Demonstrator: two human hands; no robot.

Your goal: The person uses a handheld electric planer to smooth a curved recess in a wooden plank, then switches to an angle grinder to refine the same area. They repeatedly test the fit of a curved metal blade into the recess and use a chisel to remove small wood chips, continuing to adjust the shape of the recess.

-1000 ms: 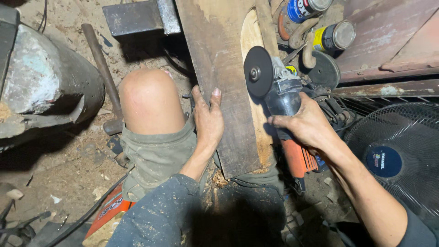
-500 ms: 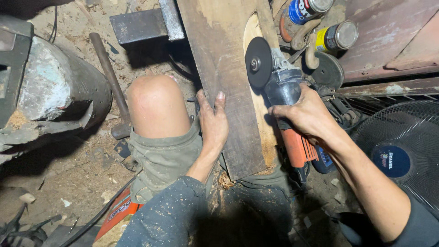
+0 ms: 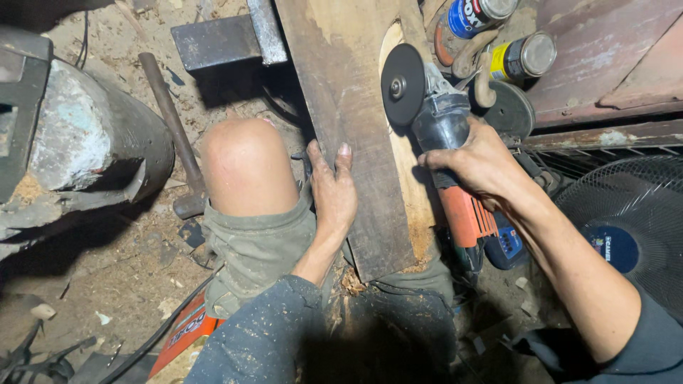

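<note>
A dark wooden plank (image 3: pixel 352 121) runs from the top of the head view down to my lap, with a pale freshly cut strip along its right edge. My left hand (image 3: pixel 333 190) lies flat on the plank's left side, pressing it down beside my bare knee (image 3: pixel 245 165). My right hand (image 3: pixel 478 162) grips the body of an angle grinder (image 3: pixel 442 135) with an orange rear handle. Its dark round disc (image 3: pixel 403 84) stands on edge against the plank's pale right edge.
A hammer (image 3: pixel 174 135) lies on the dusty ground to the left of my knee. A large grey metal block (image 3: pixel 78 135) sits far left. Two spray cans (image 3: pixel 498 39) lie at top right, and a black fan (image 3: pixel 626 227) stands at right. A steel bar (image 3: pixel 220 41) crosses at top.
The view has shifted slightly, so everything sits a little further right. Hands, plank and grinder keep the same hold and positions relative to each other.
</note>
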